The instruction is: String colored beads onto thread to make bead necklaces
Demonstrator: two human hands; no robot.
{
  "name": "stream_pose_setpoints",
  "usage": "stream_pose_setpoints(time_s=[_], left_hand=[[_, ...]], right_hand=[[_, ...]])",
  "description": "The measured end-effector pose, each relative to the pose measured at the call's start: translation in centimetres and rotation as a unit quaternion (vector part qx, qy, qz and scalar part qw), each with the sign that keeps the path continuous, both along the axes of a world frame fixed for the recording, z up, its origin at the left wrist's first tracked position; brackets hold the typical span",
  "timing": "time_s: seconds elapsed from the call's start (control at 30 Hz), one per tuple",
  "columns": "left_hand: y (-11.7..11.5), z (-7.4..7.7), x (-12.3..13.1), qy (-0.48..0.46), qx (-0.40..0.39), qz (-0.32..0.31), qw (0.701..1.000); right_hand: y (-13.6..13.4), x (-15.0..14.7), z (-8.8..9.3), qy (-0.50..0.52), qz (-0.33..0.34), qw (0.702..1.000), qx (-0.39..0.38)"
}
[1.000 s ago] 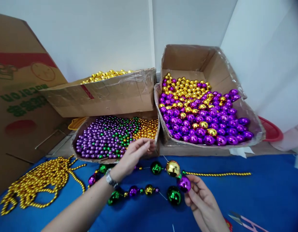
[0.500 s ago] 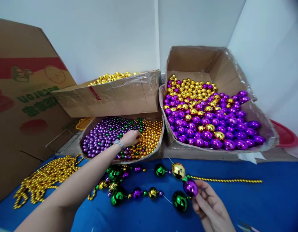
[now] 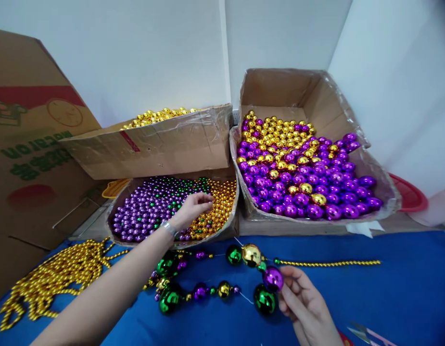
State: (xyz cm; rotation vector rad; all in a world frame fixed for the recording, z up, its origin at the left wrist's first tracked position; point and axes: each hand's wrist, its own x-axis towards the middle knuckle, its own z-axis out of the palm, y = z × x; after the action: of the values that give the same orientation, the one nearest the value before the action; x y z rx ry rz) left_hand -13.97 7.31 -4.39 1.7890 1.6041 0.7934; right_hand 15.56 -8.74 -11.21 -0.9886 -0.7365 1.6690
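Note:
My left hand (image 3: 193, 207) is over the open box of small beads (image 3: 164, 206), at the border between purple and gold ones. Its fingertips are drawn together, and anything small between them cannot be made out. At the lower right, my right hand (image 3: 305, 302) pinches a large shiny purple bead (image 3: 273, 278) on a bead string. Next to it on that string are a large gold bead (image 3: 251, 254), a big green bead (image 3: 264, 300) and smaller green ones. More strung green, purple and gold beads (image 3: 200, 291) lie on the blue cloth to the left, with bare white thread showing.
A heap of gold bead chains (image 3: 56, 278) lies at left. One gold chain (image 3: 330, 263) stretches right. Behind stand a box of large purple and gold beads (image 3: 312, 192) and a raised carton of gold beads (image 3: 157, 149). Scissors (image 3: 368, 334) lie lower right, near a red basin (image 3: 410, 192).
The view has shifted slightly to the right. My left hand's fingers have straightened somewhat over the small beads. My right hand still holds the purple bead.

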Motion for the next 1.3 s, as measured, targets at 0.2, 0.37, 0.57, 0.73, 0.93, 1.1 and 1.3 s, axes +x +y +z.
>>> stream_pose_setpoints(time_s=[0.2, 0.37, 0.57, 0.73, 0.93, 1.1, 1.3], left_hand=[[-6.2, 2.5, 4.7, -0.405, -0.092, 0.012, 0.910], [-8.4, 2.8, 6.7, -0.493, -0.146, 0.034, 0.857], [-9.2, 2.7, 7.4, -0.494, -0.140, 0.021, 0.858], [-9.6, 2.8, 7.5, -0.476, -0.128, 0.014, 0.870], [-9.9, 3.3, 7.7, -0.377, -0.077, 0.010, 0.923], [-10.3, 3.9, 9.3, -0.300, -0.031, -0.022, 0.953], [-10.9, 1.6, 13.0, -0.312, -0.075, -0.073, 0.944]], right_hand=[[0.4, -0.9, 0.8, -0.044, -0.050, 0.998, 0.017], [0.3, -1.0, 1.1, -0.071, -0.068, 0.995, 0.020], [0.1, -0.6, 0.9, -0.081, -0.065, 0.994, 0.034], [0.1, -0.2, 0.2, -0.086, -0.049, 0.994, 0.047], [-0.2, 0.1, -0.1, -0.115, -0.067, 0.989, 0.061], [-0.1, 1.3, -0.4, -0.204, -0.073, 0.969, 0.115], [-0.1, 3.2, -3.1, -0.257, -0.047, 0.959, 0.112]])
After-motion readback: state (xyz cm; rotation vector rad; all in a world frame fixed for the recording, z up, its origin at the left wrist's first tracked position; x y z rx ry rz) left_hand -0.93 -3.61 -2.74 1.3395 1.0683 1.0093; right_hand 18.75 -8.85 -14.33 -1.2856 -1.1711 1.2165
